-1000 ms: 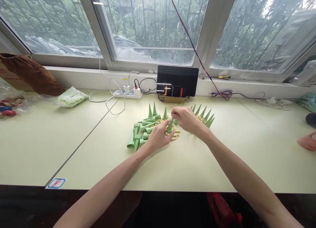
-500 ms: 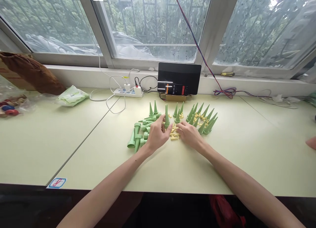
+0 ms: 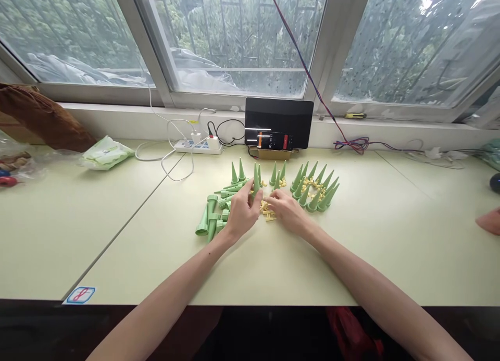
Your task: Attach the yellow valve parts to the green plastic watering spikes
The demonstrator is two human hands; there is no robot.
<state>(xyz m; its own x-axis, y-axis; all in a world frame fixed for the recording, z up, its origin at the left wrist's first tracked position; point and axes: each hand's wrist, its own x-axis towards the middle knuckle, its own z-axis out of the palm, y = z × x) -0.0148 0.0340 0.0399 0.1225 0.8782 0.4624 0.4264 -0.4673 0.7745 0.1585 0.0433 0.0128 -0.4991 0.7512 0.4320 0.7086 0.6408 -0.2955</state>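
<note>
My left hand [image 3: 244, 211] holds a green plastic watering spike [image 3: 257, 181] upright, point up, between thumb and fingers. Close on its right, my right hand [image 3: 288, 209] has its fingertips pinched together near the spike. What those fingertips hold, if anything, is too small to make out. Small yellow T-shaped valves [image 3: 269, 215] lie loose on the table under and between the hands. Left of my left hand is a pile of green spikes [image 3: 212, 215], several lying on their sides. On the right, more green spikes [image 3: 312, 202] stand upright around a scatter of yellow pieces [image 3: 312, 186].
A dark tablet [image 3: 279, 119] leans at the back, with a phone [image 3: 274, 141] showing a timer before it. A power strip [image 3: 199, 146] with cables and a green-white packet [image 3: 107, 152] are to the left. Another person's hand [image 3: 489, 222] shows at the right edge.
My right hand has moved slightly left, closer to the spike in my left hand. My left hand keeps its hold. The whole view has shifted a little.
</note>
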